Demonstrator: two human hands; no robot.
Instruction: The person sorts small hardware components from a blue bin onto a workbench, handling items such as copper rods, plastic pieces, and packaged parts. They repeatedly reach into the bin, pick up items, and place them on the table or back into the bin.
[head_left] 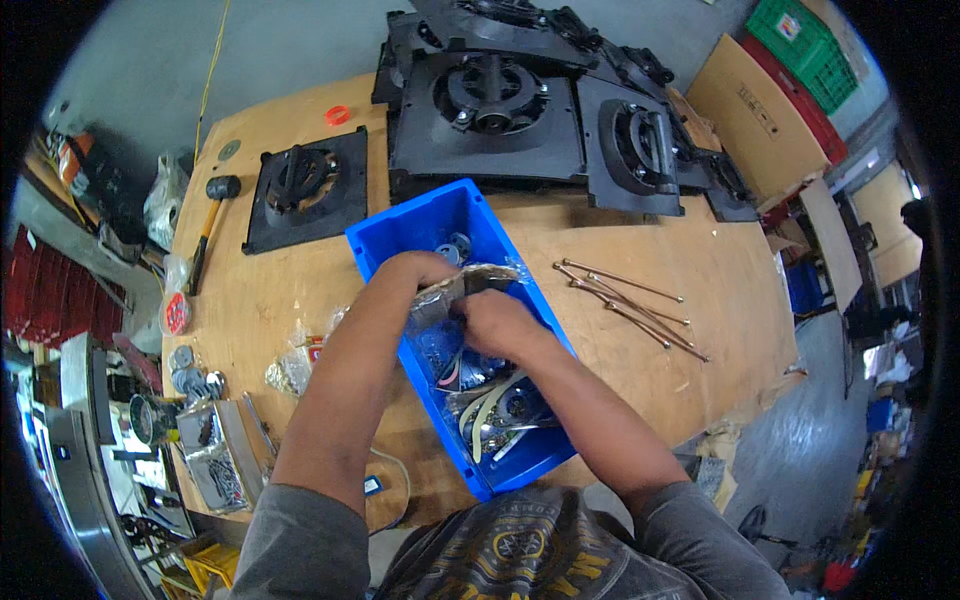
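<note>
A long blue plastic bin stands at a slant on the wooden table in front of me, and both my hands are inside it. My left hand reaches behind the rim of an open, worn packet or small box wrapped in clear film; its fingers are hidden. Just right of it, my right hand is closed with curled fingers at the packet's near side; what lies in them is hidden. Around the hands are grey round parts, blue plastic bags and, nearer me, a bag of small metal parts with pale strips.
Black square plates with round fittings are stacked at the back; a single plate lies left. A rubber mallet rests near the left edge. Long copper-coloured bolts lie right. A tray of screws sits at the near left.
</note>
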